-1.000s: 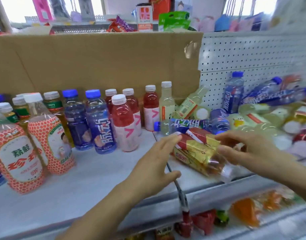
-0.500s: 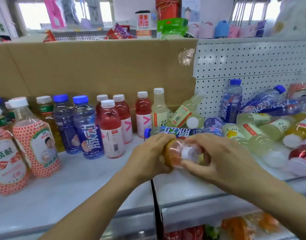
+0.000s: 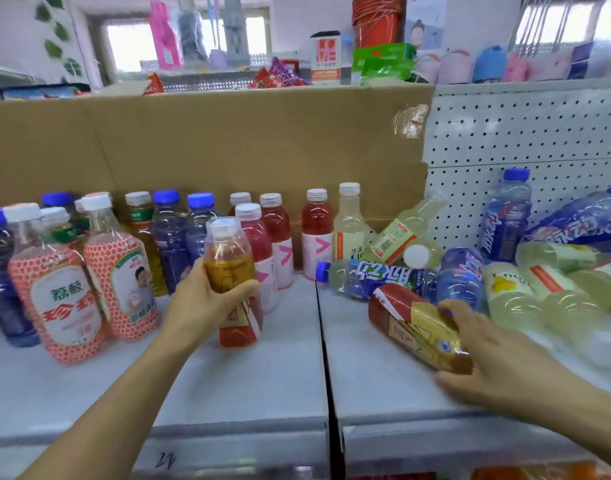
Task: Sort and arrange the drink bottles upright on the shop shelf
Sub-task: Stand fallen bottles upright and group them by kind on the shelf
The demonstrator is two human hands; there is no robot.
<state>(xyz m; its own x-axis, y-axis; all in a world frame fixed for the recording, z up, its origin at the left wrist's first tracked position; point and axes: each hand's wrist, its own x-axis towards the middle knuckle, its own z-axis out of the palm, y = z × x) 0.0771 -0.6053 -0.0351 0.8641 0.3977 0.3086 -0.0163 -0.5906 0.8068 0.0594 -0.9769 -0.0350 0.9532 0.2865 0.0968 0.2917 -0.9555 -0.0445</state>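
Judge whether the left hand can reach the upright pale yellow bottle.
Probably not yet: the left hand grips a tea bottle; otherwise the pale yellow bottle stands with its neck clear.

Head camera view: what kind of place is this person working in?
Most likely a small shop: a white shelf holds rows of bottled drinks, with a pegboard panel behind and packaged snacks stacked above.

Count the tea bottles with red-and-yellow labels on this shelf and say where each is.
2. The upright tea bottle is in the left hand, before the red drinks. The lying tea bottle is gripped by the right hand. The pile may hide more.
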